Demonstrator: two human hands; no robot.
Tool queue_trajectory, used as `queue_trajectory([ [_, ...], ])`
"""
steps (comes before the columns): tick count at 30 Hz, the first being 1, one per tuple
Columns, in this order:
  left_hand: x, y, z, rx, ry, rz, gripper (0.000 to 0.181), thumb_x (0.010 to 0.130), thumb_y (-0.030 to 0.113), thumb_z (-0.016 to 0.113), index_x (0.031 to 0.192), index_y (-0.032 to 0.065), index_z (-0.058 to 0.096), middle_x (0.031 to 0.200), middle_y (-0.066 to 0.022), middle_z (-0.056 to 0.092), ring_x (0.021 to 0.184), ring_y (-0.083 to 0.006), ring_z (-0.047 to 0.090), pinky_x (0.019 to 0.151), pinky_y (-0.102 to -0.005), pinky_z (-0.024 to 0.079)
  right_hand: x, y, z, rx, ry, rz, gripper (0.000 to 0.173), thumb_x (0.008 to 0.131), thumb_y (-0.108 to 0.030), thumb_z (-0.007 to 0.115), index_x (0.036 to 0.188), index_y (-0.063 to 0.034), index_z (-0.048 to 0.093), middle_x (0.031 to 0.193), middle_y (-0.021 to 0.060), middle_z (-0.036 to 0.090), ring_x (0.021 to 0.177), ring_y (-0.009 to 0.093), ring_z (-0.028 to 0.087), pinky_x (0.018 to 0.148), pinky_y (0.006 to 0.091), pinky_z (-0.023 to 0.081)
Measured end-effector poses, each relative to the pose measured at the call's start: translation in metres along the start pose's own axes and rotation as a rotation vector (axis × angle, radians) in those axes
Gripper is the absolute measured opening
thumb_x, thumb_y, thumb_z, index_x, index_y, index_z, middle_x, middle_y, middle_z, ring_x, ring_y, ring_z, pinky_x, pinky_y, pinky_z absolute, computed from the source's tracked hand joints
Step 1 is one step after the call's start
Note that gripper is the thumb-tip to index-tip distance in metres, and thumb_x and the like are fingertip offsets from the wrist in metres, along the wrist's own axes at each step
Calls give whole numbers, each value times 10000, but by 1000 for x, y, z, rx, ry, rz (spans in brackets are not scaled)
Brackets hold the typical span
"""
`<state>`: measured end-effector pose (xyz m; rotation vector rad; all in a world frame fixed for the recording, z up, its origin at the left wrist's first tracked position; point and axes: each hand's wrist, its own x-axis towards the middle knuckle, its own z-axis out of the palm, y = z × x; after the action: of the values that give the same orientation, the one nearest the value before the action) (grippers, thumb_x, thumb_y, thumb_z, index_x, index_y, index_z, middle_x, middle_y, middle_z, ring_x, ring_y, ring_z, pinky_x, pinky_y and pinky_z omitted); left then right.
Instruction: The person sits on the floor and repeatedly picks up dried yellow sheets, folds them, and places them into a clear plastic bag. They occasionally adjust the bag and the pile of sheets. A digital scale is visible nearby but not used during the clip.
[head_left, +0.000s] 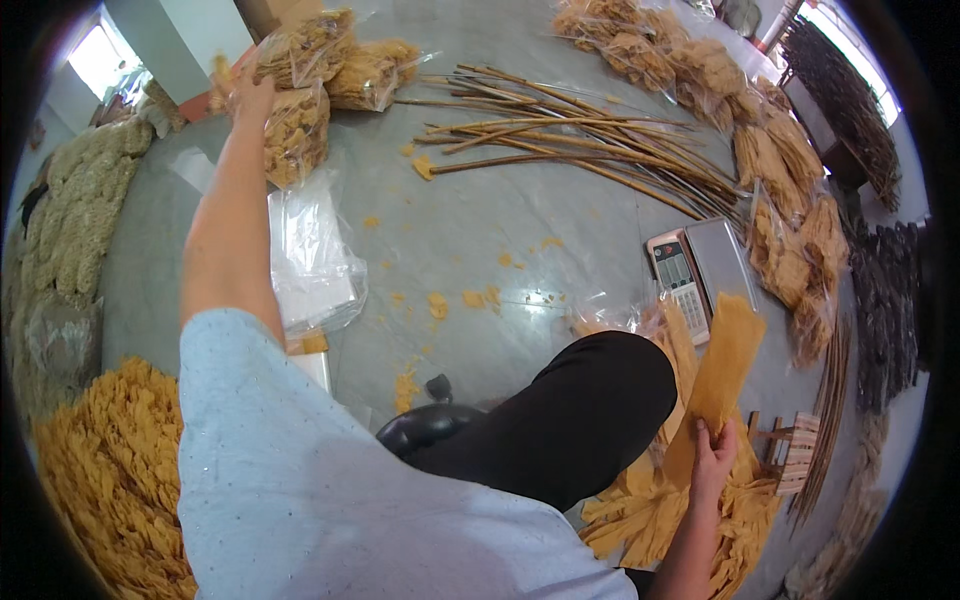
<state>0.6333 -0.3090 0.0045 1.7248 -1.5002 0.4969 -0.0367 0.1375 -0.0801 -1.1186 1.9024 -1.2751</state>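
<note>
My right hand grips the lower end of a long, flat, yellow fibrous sheet, pinched between thumb and fingers. Below it lies a loose heap of similar yellow sheets. My left arm reaches far forward, and my left hand is beside clear plastic bags packed with yellow pieces. A blurred yellowish shape shows at its far side; whether the fingers hold it is unclear. Under the left forearm lies a stack of clear plastic bags.
A digital scale with a metal pan stands on the grey floor, right of my knee. Long thin sticks lie crossed ahead. Filled bags line the right side. A small wooden stool and a large yellow pile flank me.
</note>
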Motion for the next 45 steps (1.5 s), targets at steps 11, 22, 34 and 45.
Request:
queue_trajectory([
  [11,-211,414,-2,-1155,-1412,346,405,908,283,605,1276,122,554,1228,-65,573,1114,-198,542,956,-332,429,-23,-24,-7,60,126,144,394,886,-65,609,1254,5,487,1150,75,575,1018,156,553,879,286,440],
  [22,-366,641,-35,-997,-2120,1153,399,933,239,572,1295,78,528,1245,-88,566,1125,-164,521,968,-318,427,-60,28,-259,257,832,-62,437,853,-128,639,1255,-57,485,1059,60,628,931,147,609,824,290,476],
  [34,-510,639,60,-691,-2068,1148,256,900,76,558,1151,52,606,1239,-98,545,1152,-225,529,934,-337,461,-183,362,-219,-707,145,965,730,734,-324,741,1365,-141,423,1285,192,503,1174,353,494,992,397,403],
  [45,-578,712,19,-576,-1944,1778,420,874,118,575,1283,198,516,1136,-145,512,887,-301,597,782,-402,507,-184,332,-255,14,358,1030,656,814,-237,694,1360,-41,388,1276,138,540,1208,251,486,1041,365,352],
])
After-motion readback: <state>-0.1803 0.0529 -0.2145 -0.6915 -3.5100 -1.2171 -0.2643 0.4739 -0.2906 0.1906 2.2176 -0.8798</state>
